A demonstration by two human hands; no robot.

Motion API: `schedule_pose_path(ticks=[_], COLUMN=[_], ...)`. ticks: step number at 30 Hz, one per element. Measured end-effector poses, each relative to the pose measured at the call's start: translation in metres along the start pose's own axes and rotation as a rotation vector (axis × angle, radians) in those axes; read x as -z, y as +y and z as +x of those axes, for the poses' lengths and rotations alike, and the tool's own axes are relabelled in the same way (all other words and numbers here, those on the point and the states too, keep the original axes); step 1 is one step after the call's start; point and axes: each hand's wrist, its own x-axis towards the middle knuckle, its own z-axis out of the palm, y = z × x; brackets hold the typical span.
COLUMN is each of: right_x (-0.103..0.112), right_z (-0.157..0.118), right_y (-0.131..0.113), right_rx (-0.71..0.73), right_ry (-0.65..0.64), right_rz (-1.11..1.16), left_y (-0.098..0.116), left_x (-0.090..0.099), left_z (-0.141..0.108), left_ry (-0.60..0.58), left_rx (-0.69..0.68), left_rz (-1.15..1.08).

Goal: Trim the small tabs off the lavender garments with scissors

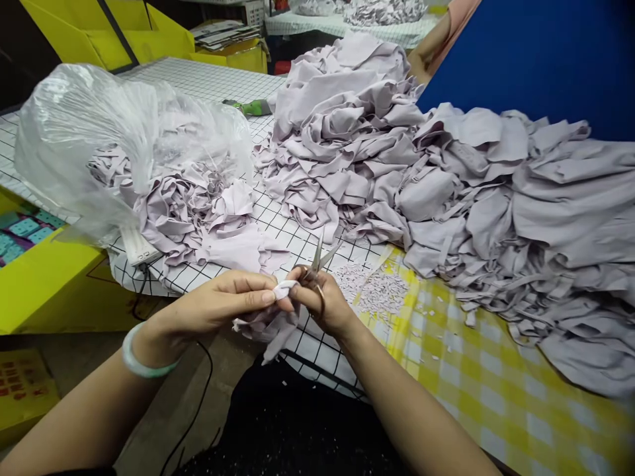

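Observation:
A small piece of pale lilac fabric point(270, 328) hangs between my hands over the table's front edge. My left hand point(233, 299) pinches it at its upper edge, a pale green bangle round the wrist. My right hand point(325, 304) holds the same edge with thumb and fingertips and also has small scissors point(318, 264) looped on its fingers, their blades parted and pointing up, away from the fabric. Tiny fabric clippings point(381, 291) lie just right of the scissors.
A clear plastic bag point(84, 132) with fabric pieces lies at left. Large lilac fabric heaps point(347, 139) cover the middle and right. A green-handled tool point(253, 107) is behind, a white power strip point(139, 248) near the left edge. Another person's arm point(426, 49) shows beside a blue panel point(540, 66).

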Motion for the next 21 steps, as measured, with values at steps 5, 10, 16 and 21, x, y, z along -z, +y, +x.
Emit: schedule_pose_path(ticks=[5,10,16,21], right_x=[-0.018,-0.007,0.047,0.058], right_z=[0.016,-0.005,-0.068,-0.095], right_y=[0.016,0.010,-0.018,-0.017], right_rx=[-0.037,0.033,0.184,0.218], right_ry=[0.075,0.106,0.306,0.311], right_rz=[0.241,-0.195,-1.031,-1.133], left_y=[-0.009,-0.040,-0.052,-0.058], left_x=[-0.020,-0.040,-0.068,-0.083], left_z=[0.019,0.045,0.055,0.066], left_ry=[0.304,0.490,0.340,0.212], left_rx=[-0.366,-0.420,-0.339,-0.342], left_rz=[0.113,-0.217,-0.084,-0.174])
